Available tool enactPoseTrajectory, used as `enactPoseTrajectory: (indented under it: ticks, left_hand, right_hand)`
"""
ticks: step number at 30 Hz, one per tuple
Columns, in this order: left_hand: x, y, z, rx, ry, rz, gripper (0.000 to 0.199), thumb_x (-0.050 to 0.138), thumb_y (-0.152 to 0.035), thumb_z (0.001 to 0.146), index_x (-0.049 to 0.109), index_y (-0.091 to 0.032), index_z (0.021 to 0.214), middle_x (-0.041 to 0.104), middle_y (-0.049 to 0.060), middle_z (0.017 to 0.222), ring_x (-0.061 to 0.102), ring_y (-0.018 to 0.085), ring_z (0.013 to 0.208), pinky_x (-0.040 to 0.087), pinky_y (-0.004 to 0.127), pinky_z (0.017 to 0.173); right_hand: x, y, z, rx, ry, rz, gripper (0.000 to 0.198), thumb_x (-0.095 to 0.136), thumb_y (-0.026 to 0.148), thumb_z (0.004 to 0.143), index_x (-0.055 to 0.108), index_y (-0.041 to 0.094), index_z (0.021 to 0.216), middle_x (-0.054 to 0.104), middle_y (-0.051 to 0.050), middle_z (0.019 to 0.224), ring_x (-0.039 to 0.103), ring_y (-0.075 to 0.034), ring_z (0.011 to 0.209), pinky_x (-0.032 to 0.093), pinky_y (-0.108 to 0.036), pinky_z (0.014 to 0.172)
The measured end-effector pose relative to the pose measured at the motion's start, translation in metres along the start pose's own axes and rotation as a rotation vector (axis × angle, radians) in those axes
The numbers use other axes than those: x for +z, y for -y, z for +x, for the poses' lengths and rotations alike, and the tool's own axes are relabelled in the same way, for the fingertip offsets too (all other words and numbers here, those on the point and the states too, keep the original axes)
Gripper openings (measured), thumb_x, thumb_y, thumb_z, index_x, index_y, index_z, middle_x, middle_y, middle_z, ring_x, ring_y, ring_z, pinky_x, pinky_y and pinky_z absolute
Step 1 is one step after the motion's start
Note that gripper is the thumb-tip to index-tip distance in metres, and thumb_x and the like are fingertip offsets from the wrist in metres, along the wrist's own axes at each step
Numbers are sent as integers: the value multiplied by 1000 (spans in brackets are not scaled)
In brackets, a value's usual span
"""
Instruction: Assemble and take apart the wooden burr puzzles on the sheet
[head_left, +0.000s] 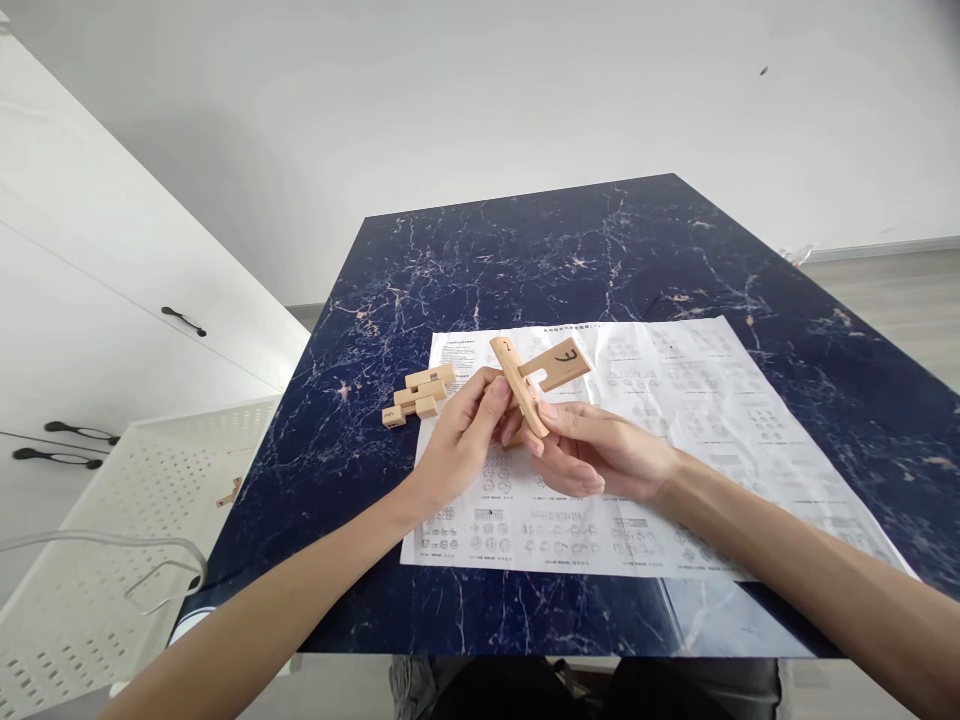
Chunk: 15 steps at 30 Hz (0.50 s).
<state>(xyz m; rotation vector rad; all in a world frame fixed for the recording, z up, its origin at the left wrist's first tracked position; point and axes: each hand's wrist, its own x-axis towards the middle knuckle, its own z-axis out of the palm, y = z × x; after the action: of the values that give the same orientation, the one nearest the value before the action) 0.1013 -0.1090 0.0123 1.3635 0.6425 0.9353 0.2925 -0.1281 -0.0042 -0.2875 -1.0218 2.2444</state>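
Between my two hands are wooden puzzle pieces, held above a printed sheet. A narrow strip-like puzzle piece with a handwritten mark slants downward to the right. Joined to it or passing through it is a flat puzzle piece marked like a 3, with a notch in it. My left hand is closed, thumb and fingers pinching the strip's left side. Closed on the strip's lower end is my right hand, its lower fingers curled beneath. Part of another wooden piece shows under the hands; how it connects is hidden.
Several wooden puzzle pieces lie stacked at the left edge of the instruction sheet. The table is dark blue marble-patterned. At left stand a white perforated stand with a cable and white cabinets.
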Motion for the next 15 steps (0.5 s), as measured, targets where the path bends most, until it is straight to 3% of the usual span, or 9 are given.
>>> enactPoseTrajectory:
  ticks: [7, 12, 15]
  left_hand:
    - [-9, 4, 0, -16, -64, 11, 39, 53, -53, 110, 56, -21, 88, 50, -3, 66, 41, 12, 57, 33, 27, 55]
    - [-13, 1, 3, -23, -103, -49, 39, 51, -53, 110, 55, -21, 89, 46, -5, 65, 31, 10, 55, 30, 27, 55]
    - [-13, 1, 4, -28, -114, -70, 38, 52, -52, 110, 56, -21, 90, 44, -5, 65, 28, 10, 54, 30, 26, 55]
  right_hand:
    - [-2, 10, -4, -8, -138, -243, 47, 48, 57, 112, 70, 17, 98, 49, 8, 54, 32, -7, 43, 29, -23, 45]
    - [-2, 21, -10, -172, -509, -800, 46, 57, 56, 108, 58, 21, 78, 51, 5, 57, 38, -10, 49, 33, -27, 50]
    - [-4, 21, -11, -311, -647, -1186, 37, 64, 47, 104, 57, 22, 79, 57, 2, 66, 47, -12, 56, 38, -29, 54]
